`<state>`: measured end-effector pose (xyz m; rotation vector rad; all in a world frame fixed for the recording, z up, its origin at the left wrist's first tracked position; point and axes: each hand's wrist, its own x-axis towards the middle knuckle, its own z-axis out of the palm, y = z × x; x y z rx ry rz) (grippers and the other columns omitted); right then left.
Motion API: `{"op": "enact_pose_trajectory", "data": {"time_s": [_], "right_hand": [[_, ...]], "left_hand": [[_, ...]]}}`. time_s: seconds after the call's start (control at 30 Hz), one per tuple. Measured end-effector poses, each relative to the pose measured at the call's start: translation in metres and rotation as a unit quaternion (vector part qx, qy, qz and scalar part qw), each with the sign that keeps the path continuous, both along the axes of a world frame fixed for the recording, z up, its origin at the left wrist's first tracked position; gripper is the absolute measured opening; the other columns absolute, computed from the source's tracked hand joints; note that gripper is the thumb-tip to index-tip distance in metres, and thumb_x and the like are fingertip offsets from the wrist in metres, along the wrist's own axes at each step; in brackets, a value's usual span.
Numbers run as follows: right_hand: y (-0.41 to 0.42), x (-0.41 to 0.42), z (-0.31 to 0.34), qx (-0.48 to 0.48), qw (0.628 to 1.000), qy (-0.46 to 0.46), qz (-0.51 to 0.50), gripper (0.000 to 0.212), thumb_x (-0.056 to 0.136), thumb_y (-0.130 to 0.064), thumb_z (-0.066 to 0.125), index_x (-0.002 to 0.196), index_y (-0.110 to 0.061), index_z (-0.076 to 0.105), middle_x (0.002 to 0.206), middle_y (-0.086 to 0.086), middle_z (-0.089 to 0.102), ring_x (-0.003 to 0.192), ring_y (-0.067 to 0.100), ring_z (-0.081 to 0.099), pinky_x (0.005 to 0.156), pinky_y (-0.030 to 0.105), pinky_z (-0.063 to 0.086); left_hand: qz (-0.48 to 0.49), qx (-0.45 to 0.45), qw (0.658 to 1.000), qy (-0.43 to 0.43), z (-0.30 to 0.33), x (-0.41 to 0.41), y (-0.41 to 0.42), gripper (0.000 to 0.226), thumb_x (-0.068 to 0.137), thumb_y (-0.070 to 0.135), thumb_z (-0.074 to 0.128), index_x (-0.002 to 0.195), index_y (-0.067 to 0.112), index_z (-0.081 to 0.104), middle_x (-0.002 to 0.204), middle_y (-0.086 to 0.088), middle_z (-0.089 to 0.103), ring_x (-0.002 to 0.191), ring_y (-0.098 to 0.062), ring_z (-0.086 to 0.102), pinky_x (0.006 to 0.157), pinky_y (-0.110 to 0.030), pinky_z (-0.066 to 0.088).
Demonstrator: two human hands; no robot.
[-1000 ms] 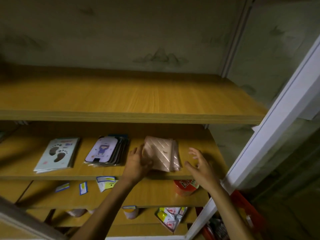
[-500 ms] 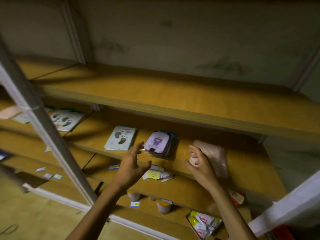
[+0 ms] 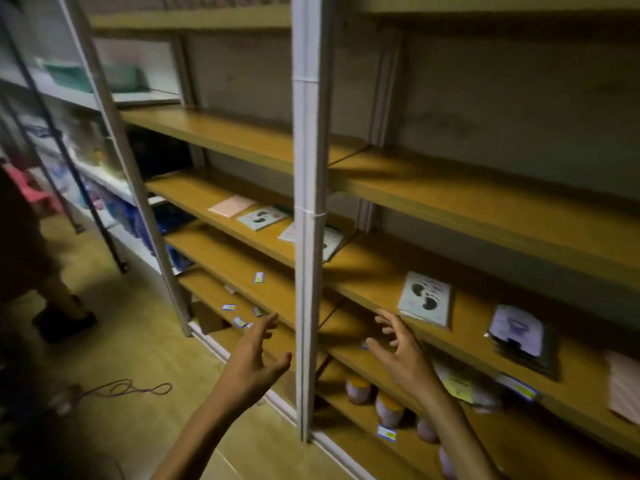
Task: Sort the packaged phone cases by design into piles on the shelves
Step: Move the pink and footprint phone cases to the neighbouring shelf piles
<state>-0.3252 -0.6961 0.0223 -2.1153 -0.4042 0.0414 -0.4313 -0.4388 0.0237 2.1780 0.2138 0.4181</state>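
Both hands are held empty before the shelves, left hand (image 3: 254, 355) and right hand (image 3: 401, 351) with fingers spread. Footprint cases (image 3: 425, 298) and purple cases (image 3: 517, 332) lie piled apart; pink ones (image 3: 625, 386), seemingly, far right. Between placements, it is judged: another case must be fetched.

Both hands are raised before the wooden shelves, holding nothing: the left hand (image 3: 254, 355) left of the white upright post (image 3: 306, 216), the right hand (image 3: 401, 351) right of it, fingers loosely spread. On the shelf (image 3: 363, 282) near its front edge lie a footprint-design case (image 3: 425, 298) and a purple-figure pile (image 3: 519, 336). A pink packet (image 3: 625, 389) sits at the right edge.
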Motion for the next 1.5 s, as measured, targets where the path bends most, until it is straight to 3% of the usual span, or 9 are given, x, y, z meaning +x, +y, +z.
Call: {"op": "enact_pose_trajectory", "data": {"time_s": [0.07,0.2,0.33,0.6,0.8,0.97,1.13,1.3,1.5], "right_hand": [[0.044,-0.001,-0.001,-0.004,1.000,0.009,0.023,0.052,0.085,-0.037,0.065,0.130,-0.046,0.041,0.128,-0.015,0.051,0.113,0.003,0.048,0.093,0.027,0.045],[0.122,0.008,0.003,-0.014,0.997,0.016,0.069,0.051,0.085,-0.036,0.065,0.129,-0.047,0.041,0.127,-0.015,0.051,0.110,-0.002,0.047,0.082,0.011,0.042],[0.188,0.029,0.004,-0.027,0.995,0.011,0.096,0.053,0.087,-0.029,0.065,0.136,-0.030,0.044,0.126,-0.012,0.050,0.111,0.002,0.046,0.096,0.025,0.043],[0.309,0.114,-0.013,-0.038,0.992,0.002,0.117,0.051,0.085,-0.040,0.064,0.131,-0.042,0.041,0.123,-0.019,0.049,0.111,0.001,0.047,0.093,0.025,0.042],[0.376,0.190,-0.009,-0.029,0.995,0.018,0.091,0.054,0.088,-0.038,0.063,0.136,-0.038,0.038,0.124,-0.019,0.045,0.115,0.002,0.044,0.097,0.030,0.044],[0.407,0.240,-0.002,-0.031,0.997,0.030,0.060,0.055,0.089,-0.037,0.061,0.138,-0.040,0.036,0.127,-0.020,0.041,0.118,0.004,0.039,0.096,0.035,0.045],[0.420,0.279,-0.003,-0.030,0.999,0.044,-0.003,0.050,0.088,-0.036,0.062,0.132,-0.044,0.039,0.120,-0.018,0.040,0.113,0.007,0.040,0.096,0.040,0.046],[0.433,0.307,-0.016,-0.036,0.996,0.046,-0.071,0.056,0.086,-0.039,0.063,0.135,-0.045,0.036,0.140,-0.008,0.041,0.129,0.013,0.039,0.101,0.046,0.045],[0.454,0.321,-0.028,-0.079,0.981,0.018,-0.176,0.057,0.084,-0.034,0.065,0.136,-0.033,0.041,0.139,-0.004,0.044,0.131,0.016,0.038,0.103,0.032,0.037]], "left_hand": [[0.024,-0.009,1.000,0.009,-0.003,-0.012,0.037,0.083,0.064,0.053,0.063,0.139,0.024,0.043,0.125,0.007,0.057,0.111,-0.010,0.057,0.089,-0.031,0.050],[0.060,-0.007,0.998,0.013,-0.008,-0.020,0.100,0.070,0.076,0.026,0.076,0.139,0.028,0.044,0.127,0.007,0.056,0.111,-0.007,0.055,0.090,-0.028,0.048],[0.081,-0.009,0.997,0.015,-0.010,-0.005,0.152,0.072,0.075,0.035,0.073,0.139,0.026,0.043,0.126,0.010,0.055,0.110,-0.005,0.054,0.091,-0.025,0.046],[0.094,0.007,0.995,0.015,-0.015,0.074,0.262,0.072,0.079,0.027,0.074,0.142,0.028,0.038,0.121,0.019,0.050,0.103,0.024,0.044,0.094,-0.023,0.046],[0.070,0.023,0.997,0.029,-0.008,0.161,0.338,0.075,0.081,0.033,0.072,0.145,0.027,0.033,0.138,0.004,0.048,0.118,-0.008,0.049,0.093,-0.025,0.046],[0.040,0.050,0.997,0.037,-0.002,0.229,0.378,0.076,0.082,0.031,0.071,0.146,0.029,0.030,0.140,0.005,0.045,0.122,-0.008,0.045,0.065,-0.006,0.046],[0.008,0.053,0.998,0.038,0.000,0.297,0.409,0.076,0.081,0.033,0.072,0.145,0.025,0.032,0.140,0.001,0.047,0.118,-0.006,0.044,0.094,-0.026,0.042],[-0.065,0.066,0.995,0.034,-0.003,0.359,0.438,0.082,0.077,0.047,0.069,0.145,0.021,0.032,0.142,-0.003,0.046,0.124,-0.016,0.045,0.098,-0.033,0.043],[-0.134,0.103,0.985,0.034,-0.014,0.426,0.472,0.098,0.064,0.072,0.052,0.142,0.015,0.039,0.137,-0.006,0.049,0.122,-0.021,0.045,0.093,-0.033,0.043]]}}
